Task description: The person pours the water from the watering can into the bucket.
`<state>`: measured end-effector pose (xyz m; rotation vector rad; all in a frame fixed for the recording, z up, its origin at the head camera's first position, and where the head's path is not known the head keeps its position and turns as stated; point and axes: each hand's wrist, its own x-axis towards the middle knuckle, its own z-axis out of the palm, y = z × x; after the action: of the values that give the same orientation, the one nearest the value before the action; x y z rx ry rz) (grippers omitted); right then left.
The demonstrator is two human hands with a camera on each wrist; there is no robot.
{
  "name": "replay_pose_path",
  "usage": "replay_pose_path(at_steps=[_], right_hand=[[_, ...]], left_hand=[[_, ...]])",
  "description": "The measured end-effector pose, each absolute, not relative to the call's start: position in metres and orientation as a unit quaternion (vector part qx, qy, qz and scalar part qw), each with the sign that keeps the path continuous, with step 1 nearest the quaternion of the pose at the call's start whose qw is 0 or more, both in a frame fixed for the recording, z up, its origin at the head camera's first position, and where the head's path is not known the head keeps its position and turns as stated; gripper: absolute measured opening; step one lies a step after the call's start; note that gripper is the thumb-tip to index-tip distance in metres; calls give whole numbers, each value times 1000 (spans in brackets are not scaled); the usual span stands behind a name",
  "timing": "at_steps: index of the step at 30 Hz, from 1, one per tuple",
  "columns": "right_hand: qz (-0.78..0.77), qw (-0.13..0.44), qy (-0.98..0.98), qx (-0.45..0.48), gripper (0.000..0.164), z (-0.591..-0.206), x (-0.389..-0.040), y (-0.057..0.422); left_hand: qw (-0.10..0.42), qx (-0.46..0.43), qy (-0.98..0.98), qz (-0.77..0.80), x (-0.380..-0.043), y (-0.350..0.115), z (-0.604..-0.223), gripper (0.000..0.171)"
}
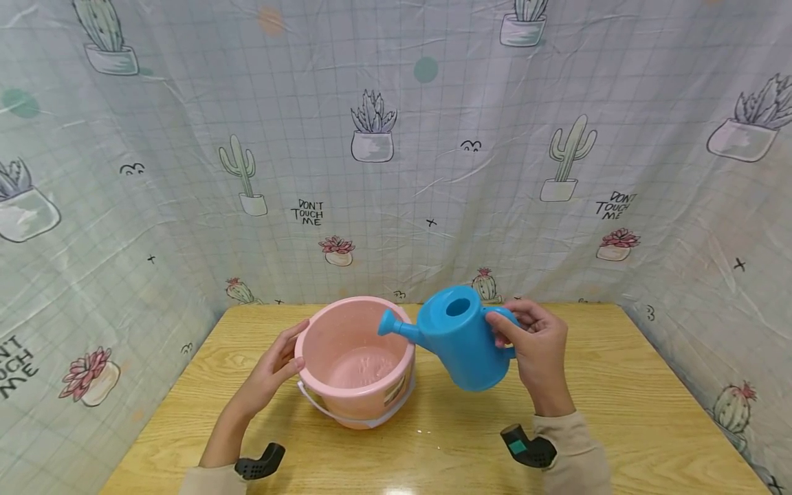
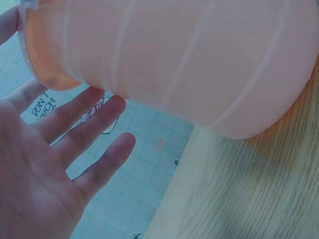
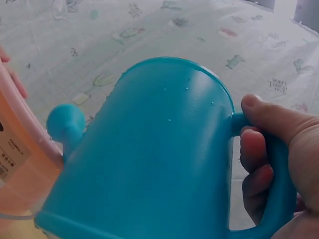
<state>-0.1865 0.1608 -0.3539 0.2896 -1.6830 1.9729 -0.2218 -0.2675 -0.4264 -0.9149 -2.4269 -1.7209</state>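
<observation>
A pink bucket [image 1: 349, 392] stands upright on the table, with shiny ripples like shallow water at its bottom. My left hand [image 1: 272, 368] rests against the bucket's left side near the rim; in the left wrist view its fingers [image 2: 94, 129] are spread and fairly straight. To the right, my right hand [image 1: 538, 340] grips the handle of a blue watering can [image 1: 467, 344], thumb on top and fingers curled through. The can is tilted slightly left, and its spout head [image 1: 388, 323] hangs over the bucket's opening. Water drops dot the can's side in the right wrist view. Whether water flows, I cannot tell.
Beneath everything is a light wooden table [image 1: 619, 412], with a few small drops [image 1: 421, 432] in front of the bucket. A cactus-print curtain [image 1: 427, 172] surrounds the back and sides. The bucket's white bail handle [image 1: 371, 422] hangs down at its front.
</observation>
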Motion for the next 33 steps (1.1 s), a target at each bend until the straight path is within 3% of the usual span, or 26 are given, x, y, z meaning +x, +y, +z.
replay_pose_path(at_steps=[14, 22, 33], right_hand=[[729, 266, -598, 200, 19, -358, -185, 161], [730, 293, -592, 175, 16, -360, -185, 160], [746, 285, -575, 180, 18, -363, -188, 157]], left_hand=[[12, -298, -779, -551, -222, -268, -428, 60], [12, -299, -778, -552, -223, -268, -428, 61], [15, -294, -782, -550, -222, -267, -428, 61]])
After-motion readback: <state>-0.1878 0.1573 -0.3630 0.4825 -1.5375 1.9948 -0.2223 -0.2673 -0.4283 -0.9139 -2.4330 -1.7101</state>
